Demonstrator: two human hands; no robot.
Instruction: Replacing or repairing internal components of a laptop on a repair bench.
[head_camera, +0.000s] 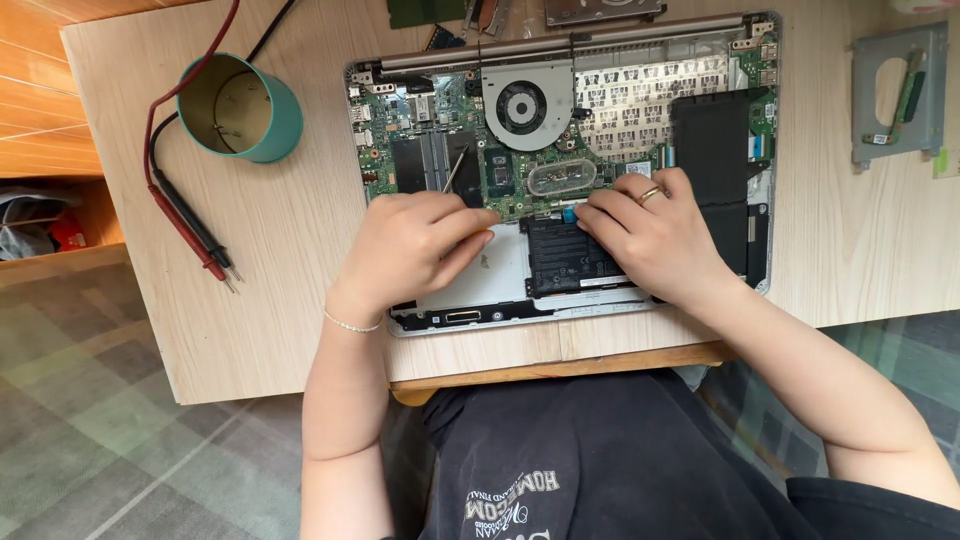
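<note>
The open laptop (565, 160) lies on the bench (290, 220), insides up so I can reach them. My left hand (415, 250) pinches a thin tool (453, 172). My right hand (650, 235) presses the battery (565, 262) flat. Green cup (240, 108) at ten o'clock.

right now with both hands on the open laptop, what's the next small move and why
Probably ease the thin metal tool in the left hand toward the small blue tab at the top edge of the flat black battery. The right hand presses beside that tab, and the tool tip rests up on the green circuit board, away from it.
</note>
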